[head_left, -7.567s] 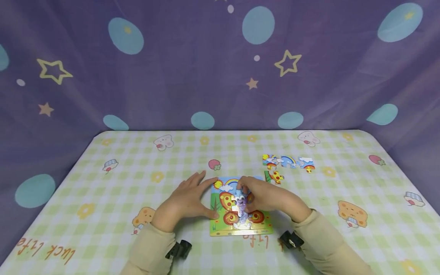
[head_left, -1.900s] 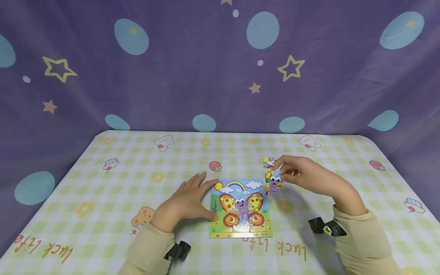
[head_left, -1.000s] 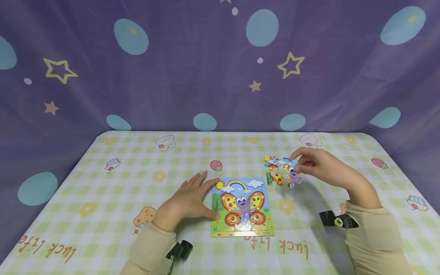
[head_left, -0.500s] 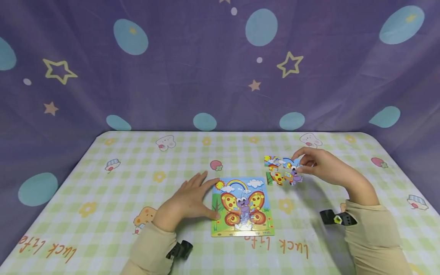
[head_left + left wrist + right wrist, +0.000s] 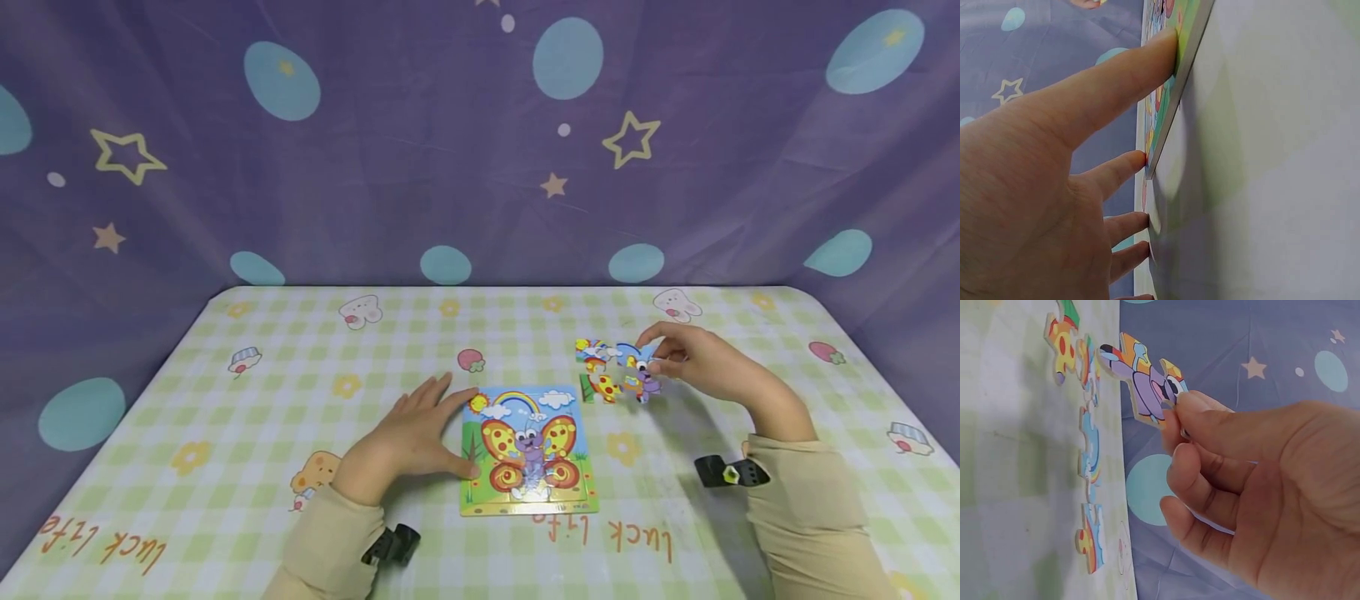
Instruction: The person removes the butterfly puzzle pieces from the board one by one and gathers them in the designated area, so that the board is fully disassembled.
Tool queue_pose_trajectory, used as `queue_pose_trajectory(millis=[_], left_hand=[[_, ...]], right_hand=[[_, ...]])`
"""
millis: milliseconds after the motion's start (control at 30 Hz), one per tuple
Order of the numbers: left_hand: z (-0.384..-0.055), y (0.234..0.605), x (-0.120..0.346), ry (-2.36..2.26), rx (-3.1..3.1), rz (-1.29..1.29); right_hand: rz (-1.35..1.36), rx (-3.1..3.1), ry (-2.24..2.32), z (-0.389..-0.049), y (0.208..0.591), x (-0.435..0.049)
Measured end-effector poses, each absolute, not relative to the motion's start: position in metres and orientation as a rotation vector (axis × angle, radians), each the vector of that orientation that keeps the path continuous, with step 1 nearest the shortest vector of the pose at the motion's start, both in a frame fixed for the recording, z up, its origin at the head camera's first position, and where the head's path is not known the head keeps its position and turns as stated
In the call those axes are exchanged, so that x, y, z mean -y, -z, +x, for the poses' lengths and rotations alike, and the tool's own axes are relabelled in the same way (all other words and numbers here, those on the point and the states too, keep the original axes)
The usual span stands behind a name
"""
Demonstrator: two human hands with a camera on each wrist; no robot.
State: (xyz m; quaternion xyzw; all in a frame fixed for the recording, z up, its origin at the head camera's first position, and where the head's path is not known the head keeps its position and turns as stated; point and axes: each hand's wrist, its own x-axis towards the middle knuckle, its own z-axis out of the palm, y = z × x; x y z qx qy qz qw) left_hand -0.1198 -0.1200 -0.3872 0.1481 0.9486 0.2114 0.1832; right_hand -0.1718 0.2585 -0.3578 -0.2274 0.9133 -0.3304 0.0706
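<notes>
A square puzzle board [image 5: 528, 510] with a butterfly picture lies on the table. My left hand [image 5: 405, 437] spreads beside it, thumb [image 5: 1160, 53] on its left margin and forefinger at the far corner. Up and to the right, my right hand [image 5: 697, 362] pinches a jigsaw piece [image 5: 1141, 387] with the butterfly's purple face between thumb and fingertips. That piece is tilted and held above the table. Loose jigsaw pieces lie below and beside it: one with a sun [image 5: 588, 346], one with a rainbow [image 5: 1090, 447], one with a yellow spotted wing [image 5: 603, 387].
Another loose piece [image 5: 1089, 540] shows in the right wrist view, hidden behind my right hand in the head view. A checked cloth [image 5: 337, 342] with printed motifs covers the table. Behind its far edge hangs a purple curtain [image 5: 375, 167].
My right hand was over the board's middle first; then it held the purple-faced jigsaw piece beside the board and carried it right. It has barely moved in the last second. My left hand stays put.
</notes>
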Motion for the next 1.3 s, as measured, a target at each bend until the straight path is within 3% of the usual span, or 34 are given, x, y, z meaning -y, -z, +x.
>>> queue_pose_trajectory(millis=[1300], left_hand=[[-0.120, 0.387, 0.120, -0.580, -2.672, 0.407]], right_hand=[[-0.615, -2.780, 0.863, -0.185, 0.391, -0.256]])
